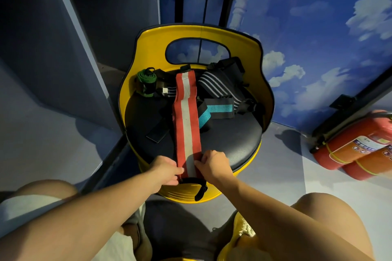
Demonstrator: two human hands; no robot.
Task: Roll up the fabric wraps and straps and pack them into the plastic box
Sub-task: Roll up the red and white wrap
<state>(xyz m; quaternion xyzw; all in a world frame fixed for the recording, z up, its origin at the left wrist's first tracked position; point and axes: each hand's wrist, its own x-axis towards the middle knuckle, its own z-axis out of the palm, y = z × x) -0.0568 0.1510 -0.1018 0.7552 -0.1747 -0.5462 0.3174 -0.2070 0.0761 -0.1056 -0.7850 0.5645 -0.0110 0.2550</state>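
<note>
Red-and-white wrap (186,121) is laid flat along seat (233,140) | near end is pinched by left hand (167,168) and right hand (212,165) | judged light, soft, limp | best gripped at both edges, rolled tight

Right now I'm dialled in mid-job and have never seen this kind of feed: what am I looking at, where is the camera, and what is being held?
There is no machine here: a person works with two bare hands, and the one picture comes from a camera on their head, looking down past their knees. In front stands a yellow seat with a black cushion. A long red and white wrap lies stretched along it. The left hand and the right hand each pinch its near end, one at each edge, above a black loop that hangs over the seat's front. Farther back lie a rolled green strap, a black and white striped wrap and a teal and black band. A red fire extinguisher lies on the floor. No plastic box is in view.
</note>
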